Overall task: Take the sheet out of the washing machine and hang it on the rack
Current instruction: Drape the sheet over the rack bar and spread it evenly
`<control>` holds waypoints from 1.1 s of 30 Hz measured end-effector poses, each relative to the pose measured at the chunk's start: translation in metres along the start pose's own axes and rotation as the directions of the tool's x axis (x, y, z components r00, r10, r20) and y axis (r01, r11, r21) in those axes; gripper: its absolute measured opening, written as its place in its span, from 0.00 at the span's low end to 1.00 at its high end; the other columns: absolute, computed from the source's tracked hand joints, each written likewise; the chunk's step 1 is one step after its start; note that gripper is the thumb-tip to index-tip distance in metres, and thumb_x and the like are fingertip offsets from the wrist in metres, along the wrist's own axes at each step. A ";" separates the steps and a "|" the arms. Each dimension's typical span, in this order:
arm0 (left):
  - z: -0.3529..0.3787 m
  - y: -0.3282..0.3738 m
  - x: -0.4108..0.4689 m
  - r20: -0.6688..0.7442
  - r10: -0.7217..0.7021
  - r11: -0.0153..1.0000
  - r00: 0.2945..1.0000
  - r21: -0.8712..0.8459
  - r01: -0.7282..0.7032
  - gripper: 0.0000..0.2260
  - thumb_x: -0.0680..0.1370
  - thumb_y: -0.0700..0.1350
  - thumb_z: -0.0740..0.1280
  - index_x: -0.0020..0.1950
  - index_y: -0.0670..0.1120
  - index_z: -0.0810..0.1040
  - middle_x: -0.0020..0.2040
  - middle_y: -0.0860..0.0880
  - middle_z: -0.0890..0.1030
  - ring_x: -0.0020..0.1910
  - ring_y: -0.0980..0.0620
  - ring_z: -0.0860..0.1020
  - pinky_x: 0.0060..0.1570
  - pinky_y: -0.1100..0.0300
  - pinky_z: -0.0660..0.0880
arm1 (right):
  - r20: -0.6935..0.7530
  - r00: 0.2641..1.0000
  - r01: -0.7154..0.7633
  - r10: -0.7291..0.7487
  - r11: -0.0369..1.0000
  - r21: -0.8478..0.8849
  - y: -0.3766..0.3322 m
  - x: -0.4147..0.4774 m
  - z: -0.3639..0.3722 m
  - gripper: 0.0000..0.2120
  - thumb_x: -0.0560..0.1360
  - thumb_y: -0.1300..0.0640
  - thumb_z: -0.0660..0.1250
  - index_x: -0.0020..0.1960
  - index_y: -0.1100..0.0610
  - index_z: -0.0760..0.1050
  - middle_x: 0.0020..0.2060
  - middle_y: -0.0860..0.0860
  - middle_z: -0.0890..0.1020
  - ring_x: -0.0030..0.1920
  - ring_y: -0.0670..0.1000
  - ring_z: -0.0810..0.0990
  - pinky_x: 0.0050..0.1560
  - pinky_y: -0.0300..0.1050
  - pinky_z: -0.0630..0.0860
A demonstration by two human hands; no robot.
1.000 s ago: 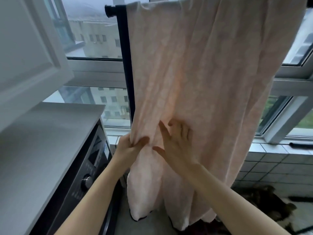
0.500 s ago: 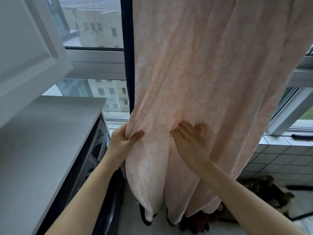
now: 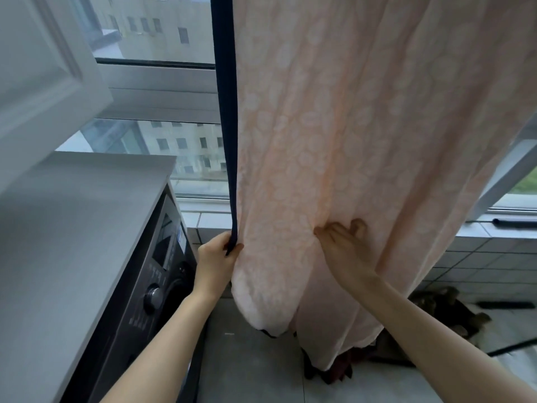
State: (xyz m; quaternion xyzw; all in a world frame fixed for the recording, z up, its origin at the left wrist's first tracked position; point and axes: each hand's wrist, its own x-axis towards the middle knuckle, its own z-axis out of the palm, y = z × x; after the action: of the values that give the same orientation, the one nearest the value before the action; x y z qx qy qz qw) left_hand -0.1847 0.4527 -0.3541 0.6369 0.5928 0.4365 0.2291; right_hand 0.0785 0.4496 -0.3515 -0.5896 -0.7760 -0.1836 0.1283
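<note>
A pale pink patterned sheet [image 3: 363,126] with a dark navy border [image 3: 225,112] hangs down from above the frame; the rack itself is out of view. My left hand [image 3: 216,260] pinches the sheet's left edge at the navy border. My right hand [image 3: 344,245] reaches into a fold in the middle of the sheet, fingers tucked into the cloth. The sheet's lower end hangs near the floor. The dark grey washing machine [image 3: 151,286] stands at the left, below my left arm.
A grey countertop [image 3: 72,228] covers the washing machine. A white cabinet door [image 3: 37,71] hangs open at upper left. Windows [image 3: 162,39] and a tiled sill [image 3: 479,242] lie behind the sheet. Dark clothes [image 3: 436,315] lie on the floor at right.
The view has tilted down, so the rack bar left the frame. My left hand shifted onto the navy border. My right hand pushed its fingers deeper into the fold.
</note>
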 end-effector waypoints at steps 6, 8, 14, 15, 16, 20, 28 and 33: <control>0.022 -0.025 0.005 0.101 -0.090 0.995 0.991 0.039 0.087 0.10 0.75 0.38 0.71 0.36 0.48 0.76 0.33 0.53 0.78 0.33 0.61 0.74 0.35 0.66 0.71 | 0.083 0.996 -0.010 0.014 0.999 -0.050 -0.014 -0.004 0.007 0.14 0.63 0.66 0.72 0.48 0.58 0.79 0.38 0.54 0.81 0.42 0.55 0.80 0.50 0.56 0.63; 0.028 -0.028 0.009 0.084 -0.103 0.995 0.991 0.026 0.101 0.04 0.75 0.38 0.71 0.40 0.43 0.79 0.36 0.51 0.80 0.37 0.54 0.77 0.39 0.60 0.73 | 0.086 0.996 -0.013 0.018 0.998 -0.067 -0.018 -0.001 0.004 0.13 0.63 0.65 0.73 0.48 0.58 0.79 0.38 0.54 0.82 0.41 0.56 0.80 0.49 0.55 0.65; 0.028 -0.025 0.020 0.025 -0.143 0.990 0.989 0.008 0.143 0.05 0.75 0.38 0.70 0.40 0.44 0.78 0.37 0.51 0.80 0.40 0.50 0.79 0.37 0.65 0.69 | 0.070 0.995 -0.057 0.065 0.993 -0.107 -0.024 -0.007 0.009 0.18 0.66 0.61 0.54 0.49 0.60 0.80 0.38 0.55 0.83 0.44 0.56 0.81 0.51 0.57 0.63; 0.028 -0.027 0.022 0.041 -0.161 0.987 0.986 0.010 0.160 0.05 0.75 0.38 0.70 0.41 0.45 0.78 0.37 0.52 0.79 0.41 0.49 0.79 0.38 0.63 0.70 | 0.074 0.994 -0.068 0.076 0.992 -0.107 -0.024 -0.004 0.008 0.17 0.67 0.60 0.55 0.49 0.59 0.80 0.38 0.54 0.83 0.44 0.56 0.81 0.51 0.57 0.65; 0.028 -0.027 0.024 0.053 -0.169 0.986 0.984 0.003 0.169 0.03 0.75 0.38 0.70 0.42 0.45 0.79 0.37 0.53 0.79 0.42 0.49 0.80 0.39 0.61 0.70 | 0.075 0.994 -0.064 0.074 0.991 -0.120 -0.024 -0.001 0.007 0.16 0.68 0.60 0.57 0.49 0.57 0.80 0.38 0.53 0.83 0.44 0.56 0.80 0.49 0.56 0.68; 0.014 -0.009 0.045 0.107 -0.125 0.979 0.986 -0.145 0.140 0.05 0.74 0.43 0.73 0.46 0.45 0.80 0.41 0.52 0.82 0.43 0.51 0.81 0.45 0.53 0.79 | 0.016 0.999 -0.048 0.050 0.994 -0.103 -0.030 0.022 -0.014 0.04 0.68 0.54 0.71 0.42 0.51 0.80 0.36 0.49 0.83 0.44 0.55 0.78 0.42 0.51 0.72; -0.041 0.087 0.097 -0.137 0.128 0.886 0.982 -0.430 -0.175 0.04 0.77 0.44 0.70 0.46 0.43 0.79 0.40 0.47 0.82 0.40 0.48 0.81 0.44 0.53 0.79 | -0.160 0.915 -0.340 0.370 0.921 0.188 -0.050 0.086 -0.086 0.28 0.75 0.32 0.51 0.55 0.52 0.77 0.41 0.46 0.83 0.40 0.51 0.82 0.36 0.43 0.74; -0.059 0.113 0.120 -0.306 0.223 0.889 0.925 -0.324 -0.322 0.08 0.78 0.42 0.68 0.39 0.41 0.78 0.32 0.48 0.80 0.31 0.46 0.76 0.33 0.50 0.74 | -0.083 0.903 -0.414 0.421 0.906 0.092 -0.054 0.115 -0.108 0.23 0.80 0.39 0.51 0.47 0.54 0.76 0.37 0.52 0.81 0.38 0.55 0.81 0.35 0.45 0.68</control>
State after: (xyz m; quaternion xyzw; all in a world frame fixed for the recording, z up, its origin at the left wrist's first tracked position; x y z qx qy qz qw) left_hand -0.1807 0.5326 -0.1984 0.5968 0.4288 0.6478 0.2006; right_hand -0.0069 0.4896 -0.2132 -0.7271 -0.6304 -0.1534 0.2247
